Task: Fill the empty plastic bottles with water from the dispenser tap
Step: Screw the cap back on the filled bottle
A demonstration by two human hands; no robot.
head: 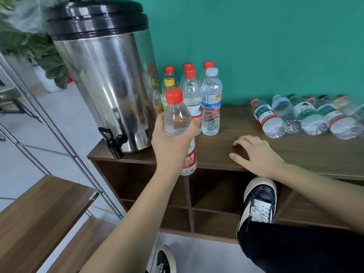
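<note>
My left hand grips a clear plastic bottle with a red cap and red label, upright, above the cabinet's front edge. It holds water. The steel dispenser stands at the left end of the wooden cabinet top, its black tap jutting over the front corner, left of the held bottle. My right hand rests flat on the cabinet top with fingers spread, holding nothing. Several capped upright bottles stand beside the dispenser. Several empty-looking bottles lie on their sides at the right.
A teal wall backs the cabinet. Open cubbies sit under the top; my right foot in a dark sneaker is propped in one. A metal-framed glass panel and wooden steps are at the left. A leafy plant stands behind the dispenser.
</note>
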